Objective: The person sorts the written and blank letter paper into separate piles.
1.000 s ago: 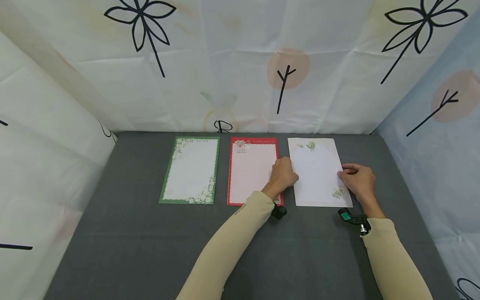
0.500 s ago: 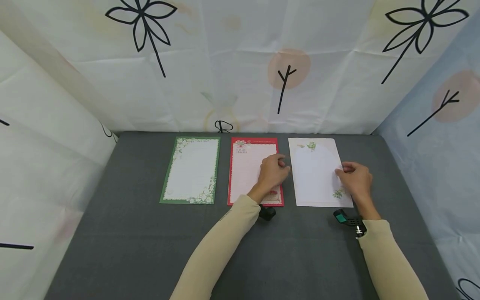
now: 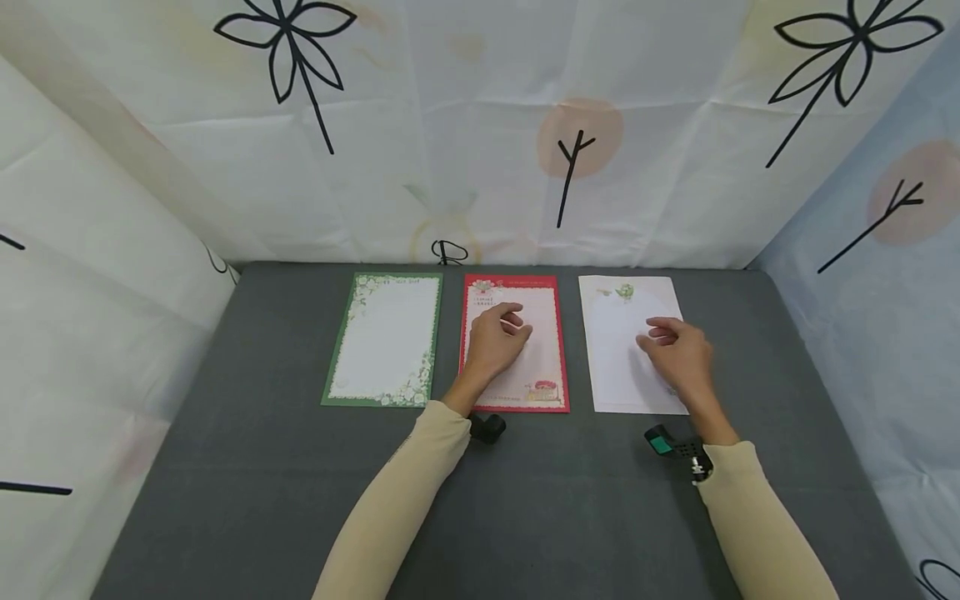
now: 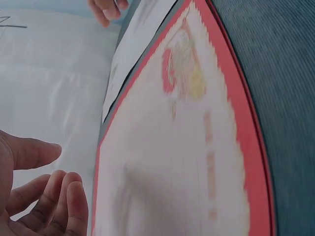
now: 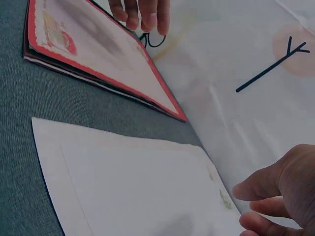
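Three paper pads lie in a row on a grey cloth. My left hand (image 3: 497,340) hovers over the red-bordered pad (image 3: 546,350), fingers loosely bent with a gap to the thumb, holding nothing. In the left wrist view the red-bordered pad (image 4: 162,147) fills the middle, a shadow falling on it. My right hand (image 3: 678,357) is above the white pad (image 3: 617,375) with small green leaf prints, its fingers relaxed and nothing between them. The right wrist view shows the white pad (image 5: 128,182) lying below that hand. At the left lies the green-bordered pad (image 3: 381,342), apart from both hands.
The grey cloth-covered table (image 3: 570,500) runs up to a white curtain (image 3: 450,167) with leaf and twig drawings at the back. More curtain hangs at both sides. Gaps of bare cloth separate the pads. Black devices (image 3: 675,446) are strapped at both wrists.
Both hands have come away from the white pad's side edges. My left hand has moved left over the red-bordered pad; my right hand has shifted left above the white one. The pads stay put.
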Motion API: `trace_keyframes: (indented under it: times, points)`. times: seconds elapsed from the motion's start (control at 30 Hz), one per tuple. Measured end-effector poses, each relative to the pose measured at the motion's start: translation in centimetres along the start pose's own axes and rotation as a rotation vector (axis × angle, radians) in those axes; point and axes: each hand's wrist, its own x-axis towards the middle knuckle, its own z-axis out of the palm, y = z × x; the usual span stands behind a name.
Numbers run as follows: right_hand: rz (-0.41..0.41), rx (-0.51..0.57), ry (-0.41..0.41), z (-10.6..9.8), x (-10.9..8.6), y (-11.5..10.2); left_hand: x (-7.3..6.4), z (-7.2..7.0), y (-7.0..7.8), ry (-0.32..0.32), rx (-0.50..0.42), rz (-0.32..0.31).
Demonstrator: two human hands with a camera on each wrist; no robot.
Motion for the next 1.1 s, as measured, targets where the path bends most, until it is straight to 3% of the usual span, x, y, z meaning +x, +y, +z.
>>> trace_keyframes:
  times: [0.3,0.5,0.73,1.1]
  points:
    - [-0.08,0.123,-0.043,2.4,-0.5,-1.7,-0.9,-4.1,-1.8,0.105,-0.006,-0.004]
    - [-0.101,0.209,-0.113,4.1,-1.0,-2.9,-1.5,-5.8,-3.2,0.131,-0.032,-0.02]
    - [-0.117,0.271,-0.18,5.8,-1.6,-4.2,-2.1,-6.6,-4.4,0.111,-0.018,-0.076]
    - [-0.103,0.26,-0.253,7.6,-2.1,-4.8,-2.7,-6.6,-5.2,0.067,0.03,-0.111]
